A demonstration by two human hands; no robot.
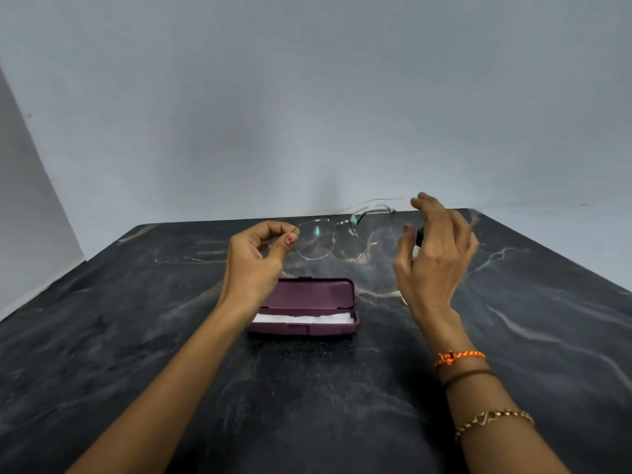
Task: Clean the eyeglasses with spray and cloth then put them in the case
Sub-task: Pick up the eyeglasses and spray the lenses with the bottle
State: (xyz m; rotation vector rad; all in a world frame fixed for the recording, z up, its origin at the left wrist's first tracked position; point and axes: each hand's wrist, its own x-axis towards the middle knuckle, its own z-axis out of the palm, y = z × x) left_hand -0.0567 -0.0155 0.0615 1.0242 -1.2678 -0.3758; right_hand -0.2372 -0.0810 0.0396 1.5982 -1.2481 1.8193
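My left hand [254, 256] pinches the left edge of thin-framed clear eyeglasses [316, 239] and holds them up above the table with their temples unfolded. My right hand [436, 249] is wrapped around a small spray bottle [419, 235], of which only the black top and a bit of white body show; it sits just right of the lenses, nozzle side toward them. Below the hands an open maroon glasses case [313, 290] lies on the table, with a folded white cloth [302, 318] lying in its lower half.
The dark marble-patterned table [136, 336] reaches a pale wall behind it. Its left and right edges slope away towards the back. My right wrist wears an orange thread, a dark band and a gold chain bracelet.
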